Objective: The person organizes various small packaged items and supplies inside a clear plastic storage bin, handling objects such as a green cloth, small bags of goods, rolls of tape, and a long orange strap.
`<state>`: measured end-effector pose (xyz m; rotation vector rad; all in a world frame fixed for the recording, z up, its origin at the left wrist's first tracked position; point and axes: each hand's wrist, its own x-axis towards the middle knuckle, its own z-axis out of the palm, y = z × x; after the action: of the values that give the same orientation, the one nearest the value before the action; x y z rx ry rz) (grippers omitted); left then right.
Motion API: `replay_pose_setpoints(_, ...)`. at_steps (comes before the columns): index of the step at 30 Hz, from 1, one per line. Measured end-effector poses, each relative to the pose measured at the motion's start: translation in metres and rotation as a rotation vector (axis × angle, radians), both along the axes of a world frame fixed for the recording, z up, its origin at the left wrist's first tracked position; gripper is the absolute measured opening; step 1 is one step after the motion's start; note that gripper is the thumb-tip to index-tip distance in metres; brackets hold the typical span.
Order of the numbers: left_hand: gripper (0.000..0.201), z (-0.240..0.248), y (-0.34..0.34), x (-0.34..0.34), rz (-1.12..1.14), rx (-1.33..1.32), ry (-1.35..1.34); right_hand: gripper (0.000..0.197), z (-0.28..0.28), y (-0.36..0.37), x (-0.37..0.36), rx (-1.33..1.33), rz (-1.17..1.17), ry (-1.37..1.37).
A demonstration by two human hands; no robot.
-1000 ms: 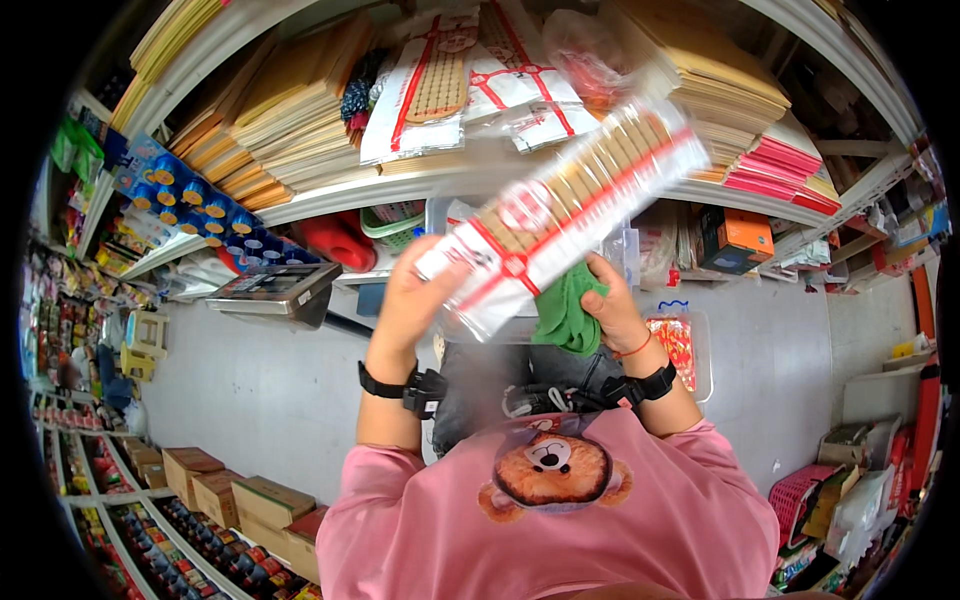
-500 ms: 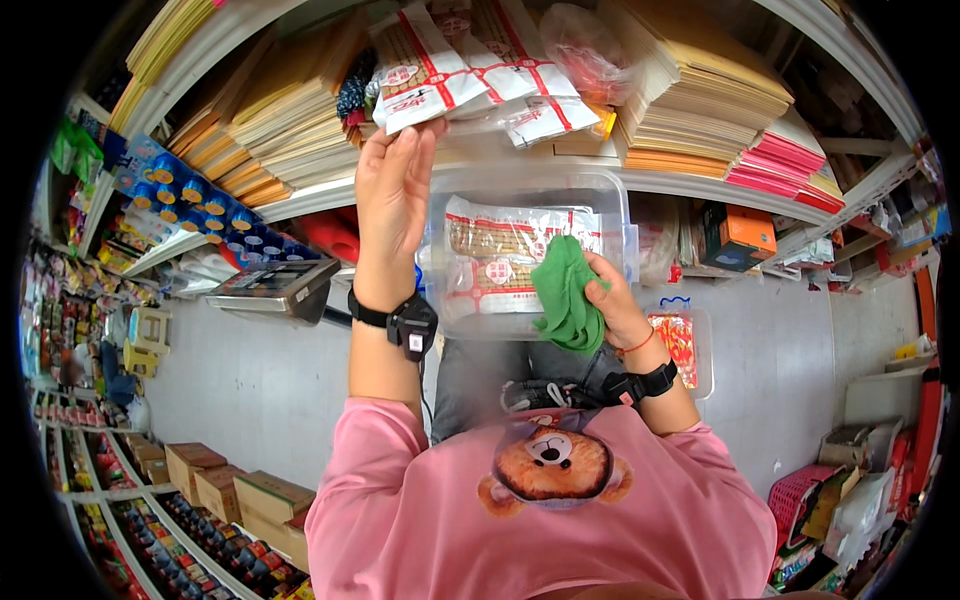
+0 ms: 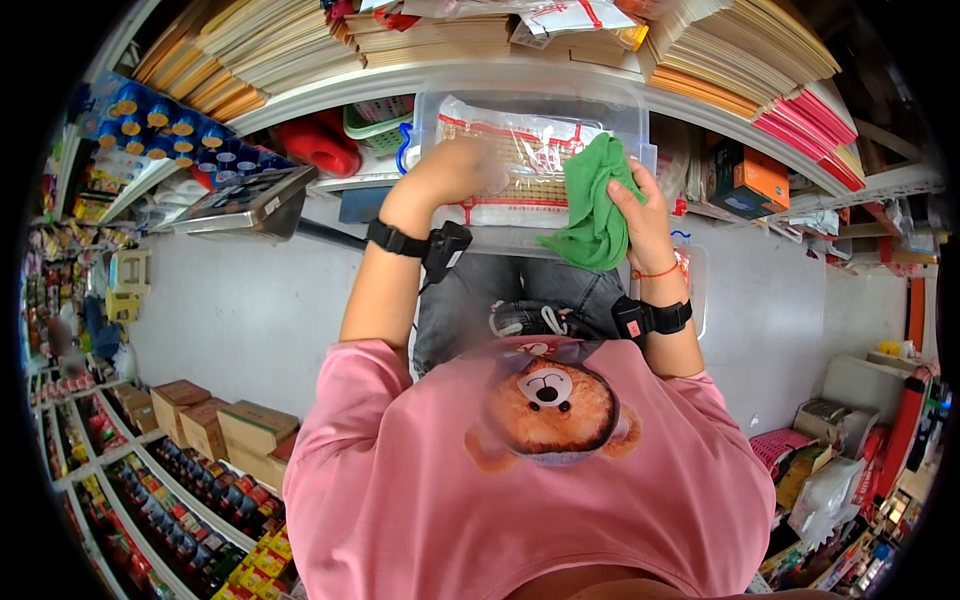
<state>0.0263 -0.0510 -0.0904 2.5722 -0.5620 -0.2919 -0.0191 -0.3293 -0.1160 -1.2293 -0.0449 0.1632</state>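
Note:
A clear plastic box (image 3: pixel 470 240) stands in front of my legs below the shelf. Inside it lies a shiny red-and-white packet (image 3: pixel 540 187) with a tan patterned middle. My left hand (image 3: pixel 455 172) is over the box's left side, close to the packet; its fingers are smeared by motion, and I cannot tell whether it touches the packet. At the box's right side, my right hand (image 3: pixel 645 215) grips a crumpled green cloth (image 3: pixel 598 205), which hangs over part of the packet. Both wrists wear black straps with small devices.
Above the box, a shelf (image 3: pixel 340 88) carries stacks of paper envelopes (image 3: pixel 735 60) and more white packets (image 3: pixel 575 15). A metal scale (image 3: pixel 250 205) stands at the left, near a red plastic container (image 3: pixel 318 147). An orange-and-black carton (image 3: pixel 748 178) sits to the right.
My left hand has come down from the packets on the shelf to the box. My right hand still holds the green cloth, now more spread out. The whole view has shifted.

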Motion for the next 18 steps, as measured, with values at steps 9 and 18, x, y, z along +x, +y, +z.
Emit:
replay_pose_setpoints(9,0.030,-0.059,-0.007,0.001,0.191,0.424,-0.198,0.035,-0.002,-0.008,0.004,-0.036,-0.219,-0.158)
replay_pose_setpoints(18,0.029,-0.041,-0.011,-0.004,0.133,0.580,-0.106,0.036,-0.010,-0.012,0.009,-0.082,-0.237,-0.182)
